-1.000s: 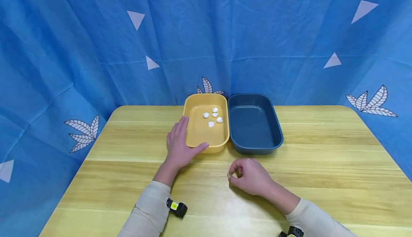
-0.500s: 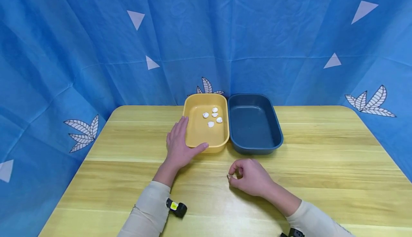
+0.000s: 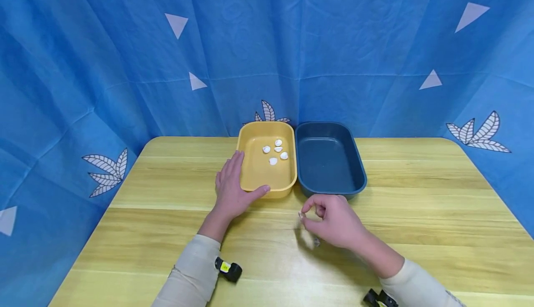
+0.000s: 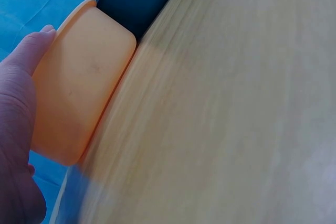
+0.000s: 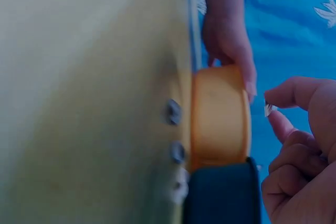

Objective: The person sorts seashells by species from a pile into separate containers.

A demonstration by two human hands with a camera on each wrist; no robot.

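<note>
Rests left grip [image 3: 232,192], with straight fingers and thumb spread apart, at eight o'clock on the rim of a yellow tub [image 3: 259,175], with five small white pieces [image 3: 284,156] inside, from the centre toward two o'clock. Pinches a small pale piece [image 3: 301,215], at five o'clock from that tub and raised above the bench [image 3: 425,223], between the clamped thumb and forefinger of the right grip [image 3: 333,221]. Has three blurred pieces [image 5: 174,111] on the bench nearby in the right-wrist view, and a dark blue tub [image 3: 331,165] at twelve o'clock from the right grip, touching the yellow one's three-o'clock side.
</note>
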